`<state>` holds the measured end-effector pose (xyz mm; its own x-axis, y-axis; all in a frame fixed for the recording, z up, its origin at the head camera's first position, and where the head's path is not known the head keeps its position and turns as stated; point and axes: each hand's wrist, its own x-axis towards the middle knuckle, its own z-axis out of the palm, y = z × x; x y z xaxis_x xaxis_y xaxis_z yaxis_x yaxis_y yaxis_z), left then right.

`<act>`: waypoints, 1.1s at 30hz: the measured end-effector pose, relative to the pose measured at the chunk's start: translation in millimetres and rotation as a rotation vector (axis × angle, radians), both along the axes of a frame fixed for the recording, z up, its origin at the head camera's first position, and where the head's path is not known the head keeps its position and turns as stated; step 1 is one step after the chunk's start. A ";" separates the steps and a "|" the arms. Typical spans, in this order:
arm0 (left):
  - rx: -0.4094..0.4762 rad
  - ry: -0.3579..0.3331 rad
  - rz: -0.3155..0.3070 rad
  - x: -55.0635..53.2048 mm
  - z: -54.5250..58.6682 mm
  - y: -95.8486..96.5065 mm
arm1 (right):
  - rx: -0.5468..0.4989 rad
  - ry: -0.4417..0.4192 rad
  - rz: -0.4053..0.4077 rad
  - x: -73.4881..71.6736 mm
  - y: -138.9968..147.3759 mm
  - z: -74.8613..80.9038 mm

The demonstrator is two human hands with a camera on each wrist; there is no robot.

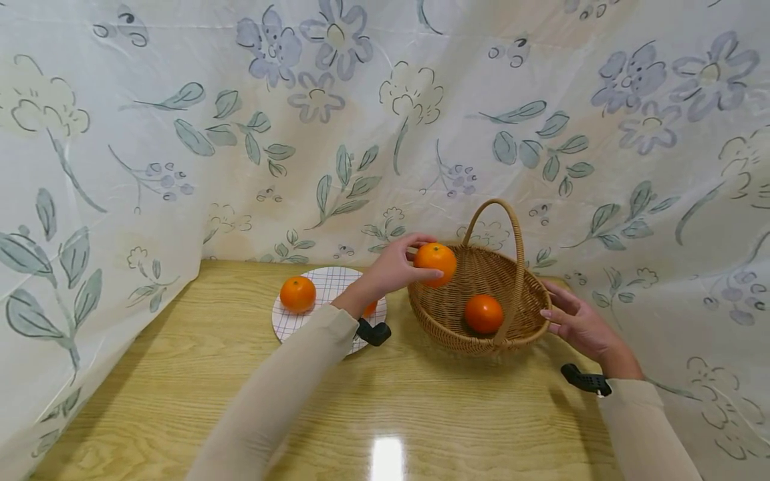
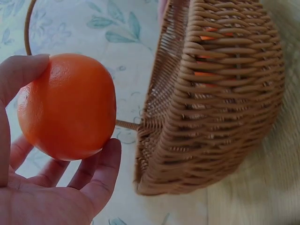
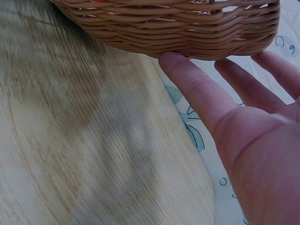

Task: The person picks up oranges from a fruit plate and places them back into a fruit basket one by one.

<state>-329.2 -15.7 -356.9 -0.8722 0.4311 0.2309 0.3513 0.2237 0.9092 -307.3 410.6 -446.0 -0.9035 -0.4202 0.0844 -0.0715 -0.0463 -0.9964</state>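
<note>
My left hand (image 1: pixel 392 267) holds an orange (image 1: pixel 438 257) above the left rim of a brown wicker basket (image 1: pixel 448 332). In the left wrist view, thumb and fingers curl round this orange (image 2: pixel 70 105), apart from the basket's woven side (image 2: pixel 225 98). Another orange (image 1: pixel 484 314), redder, lies inside the basket. At the basket's right side is my right hand (image 1: pixel 574 324); in the right wrist view its extended thumb and fingers (image 3: pixel 197 86) touch the outer weave (image 3: pixel 187 40). A white checked plate (image 1: pixel 327 277) bears an orange (image 1: pixel 297 294) and a second orange (image 1: pixel 369 308), mostly hidden by my left wrist.
The basket's tall arched handle (image 1: pixel 519 267) rises over its opening. All stands on a light wooden table (image 1: pixel 337 414). A flowered cloth (image 1: pixel 337 174) hangs behind and at both sides, close to the basket and my right hand.
</note>
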 end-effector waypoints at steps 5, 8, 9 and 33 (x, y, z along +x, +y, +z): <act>0.003 0.009 0.000 -1.5 2.1 10.1 | 0.007 -0.002 -0.014 3.5 -2.4 0.8; -0.008 0.008 0.008 -2.8 3.6 16.4 | 0.019 -0.002 -0.025 5.8 -3.7 1.4; -0.009 0.004 0.010 -3.3 3.9 18.4 | 0.022 -0.003 -0.028 6.6 -4.0 1.5; 0.063 -0.080 0.033 -10.6 -6.0 56.4 | 0.028 -0.006 -0.084 39.0 -16.1 1.7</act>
